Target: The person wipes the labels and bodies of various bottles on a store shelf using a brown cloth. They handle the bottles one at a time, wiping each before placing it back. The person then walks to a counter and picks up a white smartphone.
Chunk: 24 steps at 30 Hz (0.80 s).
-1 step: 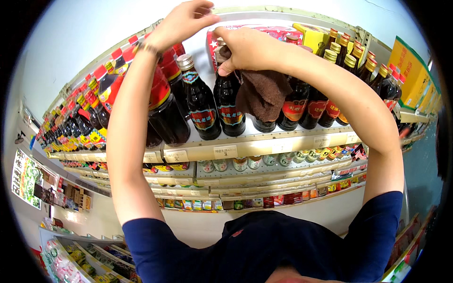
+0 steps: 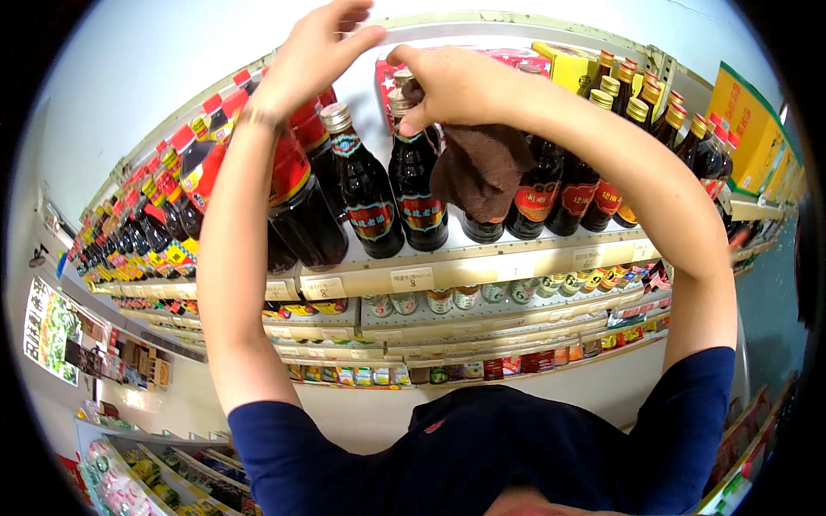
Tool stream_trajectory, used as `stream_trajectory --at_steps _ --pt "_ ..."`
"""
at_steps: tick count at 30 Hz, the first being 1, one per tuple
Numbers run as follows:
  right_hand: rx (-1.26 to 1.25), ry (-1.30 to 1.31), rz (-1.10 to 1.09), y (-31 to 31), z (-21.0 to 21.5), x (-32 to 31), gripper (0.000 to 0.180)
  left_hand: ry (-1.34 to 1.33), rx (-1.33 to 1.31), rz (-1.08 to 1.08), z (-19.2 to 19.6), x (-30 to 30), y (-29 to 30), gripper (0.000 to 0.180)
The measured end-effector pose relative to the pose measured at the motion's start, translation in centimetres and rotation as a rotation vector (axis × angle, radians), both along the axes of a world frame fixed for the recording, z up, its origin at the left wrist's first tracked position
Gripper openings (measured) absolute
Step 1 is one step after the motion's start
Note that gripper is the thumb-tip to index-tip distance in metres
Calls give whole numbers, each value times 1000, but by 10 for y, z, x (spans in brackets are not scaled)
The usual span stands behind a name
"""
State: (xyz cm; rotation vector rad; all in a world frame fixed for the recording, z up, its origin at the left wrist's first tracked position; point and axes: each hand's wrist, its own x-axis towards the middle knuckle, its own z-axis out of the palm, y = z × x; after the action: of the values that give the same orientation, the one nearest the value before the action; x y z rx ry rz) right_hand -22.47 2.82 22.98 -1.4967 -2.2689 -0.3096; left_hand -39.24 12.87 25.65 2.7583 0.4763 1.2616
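My right hand [image 2: 460, 86] grips a brown cloth [image 2: 483, 172], which hangs down in front of the bottles on the top shelf. Its fingers and thumb sit at the neck of a dark glass bottle [image 2: 419, 193] with a silver cap and a red and blue label. Whether they press on that neck I cannot tell. A matching bottle [image 2: 368, 198] stands upright just to the left. Raised above the large red-labelled bottles, my left hand [image 2: 323, 47] has its fingers apart and holds nothing. Part of the bottle behind the cloth is hidden.
Dark bottles with gold caps [image 2: 637, 112] stand in rows to the right, beside a yellow carton [image 2: 744, 129]. Red-capped bottles [image 2: 172, 185] line the left. The shelf's front edge [image 2: 482, 271] carries price tags. Below it, lower shelves hold small jars [image 2: 465, 297] and packets [image 2: 370, 376].
My left hand has shifted slightly left and up. My right hand has moved a little, showing more of the bottle neck beside it. The cloth stays in its grip.
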Motion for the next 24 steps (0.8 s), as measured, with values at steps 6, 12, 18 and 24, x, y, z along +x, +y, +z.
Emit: stream_trajectory --at_steps 6,12,18,24 --pt "-10 198 90 -74 31 35 48 -495 -8 204 -98 -44 -108 46" --pt "-262 222 10 -100 11 55 29 -322 -138 466 -207 -28 -125 89" --pt "-192 -2 -53 -84 91 29 23 -400 -378 406 -240 -24 -113 112" --pt "468 176 212 -131 43 18 18 -187 -400 454 -240 5 -114 129"
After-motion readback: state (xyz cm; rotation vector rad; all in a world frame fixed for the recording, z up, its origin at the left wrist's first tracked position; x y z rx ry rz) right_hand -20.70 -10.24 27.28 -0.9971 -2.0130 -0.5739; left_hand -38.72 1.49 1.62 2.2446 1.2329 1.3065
